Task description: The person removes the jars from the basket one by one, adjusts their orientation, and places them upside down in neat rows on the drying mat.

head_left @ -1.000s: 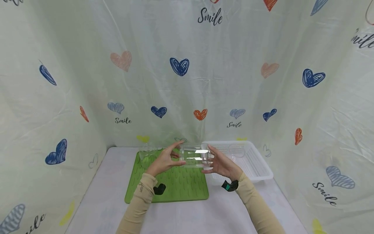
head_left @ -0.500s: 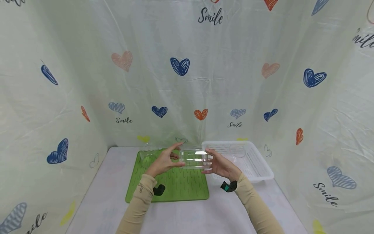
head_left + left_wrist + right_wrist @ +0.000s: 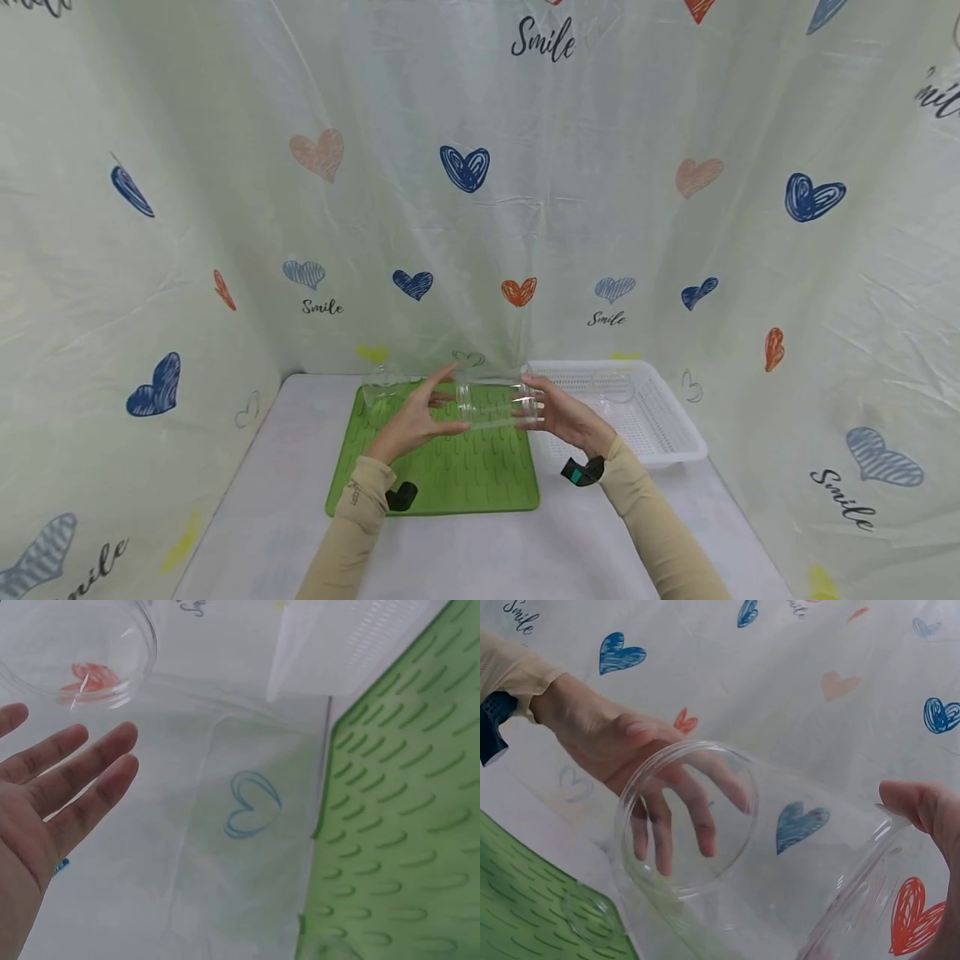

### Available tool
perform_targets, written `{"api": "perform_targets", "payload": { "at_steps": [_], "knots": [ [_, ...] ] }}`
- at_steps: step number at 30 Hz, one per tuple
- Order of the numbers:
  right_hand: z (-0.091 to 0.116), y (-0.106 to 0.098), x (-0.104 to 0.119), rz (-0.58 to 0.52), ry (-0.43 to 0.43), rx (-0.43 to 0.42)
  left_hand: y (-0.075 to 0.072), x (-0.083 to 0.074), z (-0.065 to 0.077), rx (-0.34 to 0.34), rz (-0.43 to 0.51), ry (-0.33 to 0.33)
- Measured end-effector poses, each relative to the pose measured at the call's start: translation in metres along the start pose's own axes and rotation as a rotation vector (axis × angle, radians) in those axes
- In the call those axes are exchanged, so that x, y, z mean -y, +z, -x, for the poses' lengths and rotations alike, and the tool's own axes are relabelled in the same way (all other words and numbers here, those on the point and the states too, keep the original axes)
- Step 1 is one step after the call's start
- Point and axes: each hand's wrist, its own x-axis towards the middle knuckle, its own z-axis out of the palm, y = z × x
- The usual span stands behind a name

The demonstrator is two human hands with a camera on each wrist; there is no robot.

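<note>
A clear cylindrical jar (image 3: 491, 402) lies on its side in the air above the green mat (image 3: 450, 483). My right hand (image 3: 566, 417) holds its right end, the thumb on the near end in the right wrist view and the fingers seen around the wall. At the left end, my left hand (image 3: 415, 421) has its fingers spread and nearly straight. The jar's round rim (image 3: 688, 746) overlaps the left fingers (image 3: 697, 814), which show through the clear wall. In the left wrist view those fingertips sit just below the jar's edge (image 3: 150, 664).
Another clear vessel (image 3: 384, 385) stands at the mat's back left corner. To the right, a white perforated basket (image 3: 675, 417) holds a clear round item (image 3: 613, 386). A patterned curtain (image 3: 480, 225) surrounds the white table (image 3: 480, 550) at the back and sides.
The jar has shifted slightly left. My left thumb and fingers have loosened from its rim, and my right hand's fingers reach farther along the jar.
</note>
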Motion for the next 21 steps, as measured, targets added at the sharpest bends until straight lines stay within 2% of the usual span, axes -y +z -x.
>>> {"api": "perform_targets", "payload": {
  "at_steps": [6, 11, 17, 21],
  "knots": [
    [-0.009, 0.004, 0.004, 0.102, -0.034, -0.031, -0.008, 0.024, 0.027, -0.084, -0.053, -0.016],
    [-0.016, 0.009, 0.009, 0.162, -0.043, -0.075, -0.012, 0.046, 0.054, -0.142, -0.175, -0.074],
    [-0.031, 0.017, 0.018, 0.276, -0.055, -0.121, -0.009, 0.078, 0.084, -0.158, -0.367, -0.225],
    [-0.047, 0.025, 0.023, 0.387, -0.067, -0.163, -0.004, 0.1, 0.105, -0.15, -0.43, -0.338]
  ]
}}
